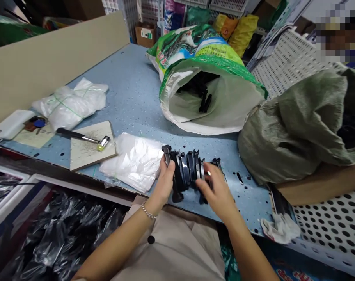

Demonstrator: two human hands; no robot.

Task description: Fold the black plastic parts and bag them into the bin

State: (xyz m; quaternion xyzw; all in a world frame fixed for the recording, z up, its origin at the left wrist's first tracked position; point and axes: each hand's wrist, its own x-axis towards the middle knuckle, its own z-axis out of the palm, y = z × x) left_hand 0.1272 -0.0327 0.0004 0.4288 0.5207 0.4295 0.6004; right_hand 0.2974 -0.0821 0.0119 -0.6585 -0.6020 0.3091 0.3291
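A row of black plastic parts (187, 168) stands side by side near the front edge of the blue table. My left hand (165, 180) is closed around the left end of the row, its thumb on the outermost part. At the right end, my right hand (217, 187) has thumb and curled fingers on more of these parts; some fingertips are hidden among them. Just left of my left hand lies a stack of clear plastic bags (133, 160). Beyond the row, a green-and-white woven sack (224, 113) lies with its mouth towards me and black parts inside.
A hammer (80, 135) rests on a board (91, 150) at left, near a wrapped plastic bundle (69, 101). An olive sack (288, 128) stands at right beside a white perforated crate (335, 222). A white glove (281, 228) hangs at the table edge. Below left are black bagged items (57, 234).
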